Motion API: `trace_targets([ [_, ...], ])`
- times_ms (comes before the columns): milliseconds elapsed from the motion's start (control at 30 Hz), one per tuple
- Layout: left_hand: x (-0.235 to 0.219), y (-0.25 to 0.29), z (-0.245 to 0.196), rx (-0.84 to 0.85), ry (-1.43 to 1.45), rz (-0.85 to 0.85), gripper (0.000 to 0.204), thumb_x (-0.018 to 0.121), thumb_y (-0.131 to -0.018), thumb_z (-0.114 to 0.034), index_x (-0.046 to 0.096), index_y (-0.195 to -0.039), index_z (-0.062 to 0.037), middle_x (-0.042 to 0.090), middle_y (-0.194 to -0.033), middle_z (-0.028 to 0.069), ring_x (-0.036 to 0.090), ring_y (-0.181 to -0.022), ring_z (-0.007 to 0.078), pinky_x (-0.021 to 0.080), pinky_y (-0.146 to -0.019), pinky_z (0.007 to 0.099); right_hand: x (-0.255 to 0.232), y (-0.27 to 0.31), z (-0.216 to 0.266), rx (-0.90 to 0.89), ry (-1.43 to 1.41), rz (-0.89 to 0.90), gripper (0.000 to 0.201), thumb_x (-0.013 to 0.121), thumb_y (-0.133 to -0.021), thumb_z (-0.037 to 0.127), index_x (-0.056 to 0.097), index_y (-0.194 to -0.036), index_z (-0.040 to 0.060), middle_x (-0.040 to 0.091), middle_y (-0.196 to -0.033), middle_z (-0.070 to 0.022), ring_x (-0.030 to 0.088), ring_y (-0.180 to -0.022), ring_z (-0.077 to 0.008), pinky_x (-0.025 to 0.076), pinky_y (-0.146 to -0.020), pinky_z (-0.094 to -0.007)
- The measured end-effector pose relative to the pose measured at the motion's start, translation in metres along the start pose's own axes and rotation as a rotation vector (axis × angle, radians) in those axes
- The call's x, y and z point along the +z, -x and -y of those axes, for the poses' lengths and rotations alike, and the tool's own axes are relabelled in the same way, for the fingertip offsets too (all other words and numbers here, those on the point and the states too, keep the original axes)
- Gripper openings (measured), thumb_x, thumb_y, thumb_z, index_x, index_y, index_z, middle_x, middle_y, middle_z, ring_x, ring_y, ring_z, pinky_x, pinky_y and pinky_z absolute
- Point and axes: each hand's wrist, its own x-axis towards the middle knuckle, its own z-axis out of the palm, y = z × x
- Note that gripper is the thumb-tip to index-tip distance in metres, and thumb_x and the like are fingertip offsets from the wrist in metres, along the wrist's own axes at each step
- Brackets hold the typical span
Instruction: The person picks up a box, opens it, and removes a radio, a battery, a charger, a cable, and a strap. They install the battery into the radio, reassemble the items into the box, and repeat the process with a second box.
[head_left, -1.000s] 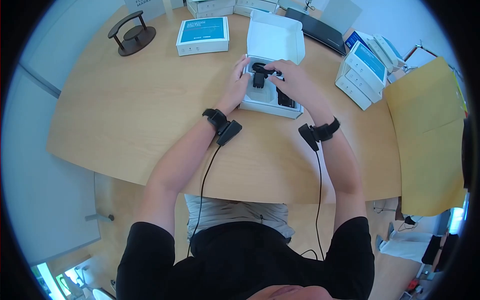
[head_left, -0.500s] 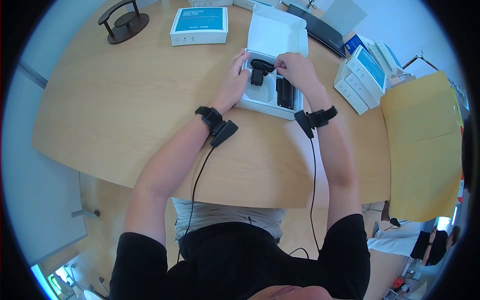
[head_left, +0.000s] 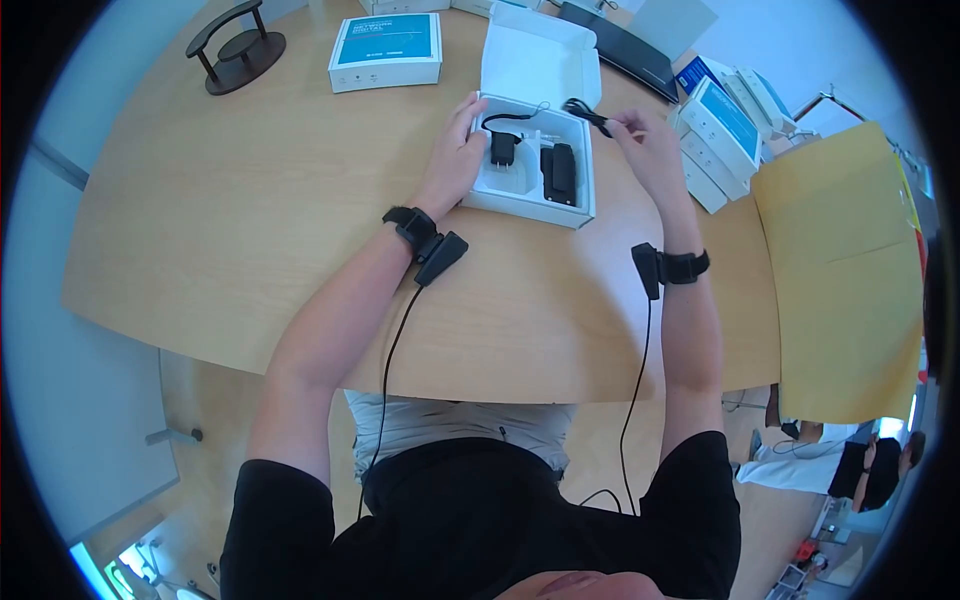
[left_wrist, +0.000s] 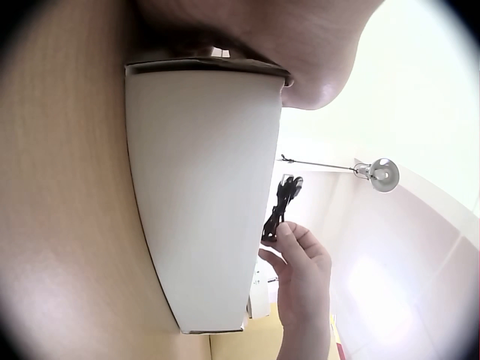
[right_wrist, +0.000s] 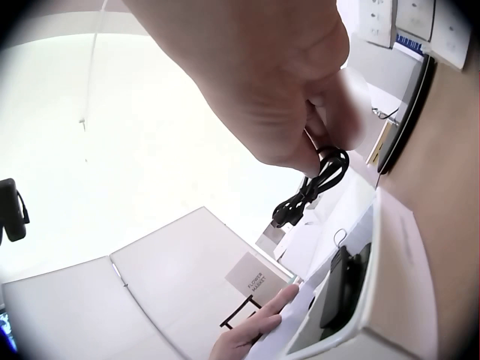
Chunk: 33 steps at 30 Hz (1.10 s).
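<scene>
An open white box [head_left: 530, 207] stands on the table, its lid [head_left: 540, 55] folded back. My left hand [head_left: 455, 160] holds its left wall, thumb over the rim and fingers along the outside; in the left wrist view the left hand [left_wrist: 300, 37] overlaps the box's corner. Beyond the box's right wall, my right hand [head_left: 648, 150] pinches a bundled black cable [right_wrist: 315, 184] between thumb and fingertips, raised above the rim. Metallic plug ends show on the cable [left_wrist: 281, 204] in the left wrist view. Inside the box lie a black plug adapter [head_left: 503, 150] and a black rectangular device [head_left: 560, 175].
A closed white box with a blue label [head_left: 385, 45] stands back left, beside a dark curved stand [head_left: 245, 60]. Behind the open box lies a black laptop [head_left: 630, 55]. Stacked boxes [head_left: 718, 135] stand at the right, near a large yellow sheet [head_left: 840, 270].
My right hand has lifted the bundled cable out of the box and moved right with it, uncovering the contents. My left hand has stayed at the box's left wall.
</scene>
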Motion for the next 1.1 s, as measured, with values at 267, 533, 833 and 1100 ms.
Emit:
trace_targets([
  [267,-0.002,-0.002,-0.003,-0.003,-0.034,0.02,0.052,0.048,-0.102,-0.009,0.051,-0.152,0.0027,0.039,-0.169,0.0192,0.035,-0.157,0.0313,0.031,-0.126,0.0395,-0.02,0.053,-0.098,0.273,0.073,-0.054,0.023,0.077,-0.094,0.021,0.076,-0.103,0.0009,0.077,-0.09,-0.0137,0.073,-0.082,-0.0245,0.057,-0.077,-0.0376],
  [533,-0.004,-0.001,-0.003,-0.045,0.016,0.042,0.052,0.049,-0.104,-0.007,0.051,-0.156,-0.001,0.034,-0.172,0.0159,0.031,-0.16,0.0279,0.025,-0.13,0.0378,-0.009,0.059,-0.084,0.248,0.212,-0.006,0.026,0.073,-0.098,0.024,0.075,-0.106,-0.0003,0.077,-0.099,-0.0175,0.073,-0.088,-0.0294,0.057,-0.083,-0.0398],
  [833,-0.003,-0.001,0.003,0.002,-0.004,0.034,0.053,0.048,-0.103,-0.01,0.049,-0.154,0.0028,0.037,-0.17,0.0205,0.033,-0.159,0.0322,0.028,-0.128,0.0399,0.04,0.012,0.051,-0.139,-0.225,0.334,0.041,0.056,-0.111,0.036,0.072,-0.118,-0.001,0.076,-0.114,-0.0187,0.071,-0.105,-0.0334,0.054,-0.094,-0.041],
  [1100,-0.001,-0.001,0.001,-0.003,0.004,0.022,0.053,0.046,-0.102,-0.01,0.049,-0.153,0.0041,0.037,-0.169,0.0216,0.033,-0.159,0.0328,0.027,-0.129,0.0404,0.097,-0.033,0.062,-0.051,-0.148,0.623,0.058,0.047,-0.112,0.052,0.076,-0.121,0.0026,0.078,-0.113,-0.0158,0.071,-0.105,-0.0296,0.053,-0.095,-0.038],
])
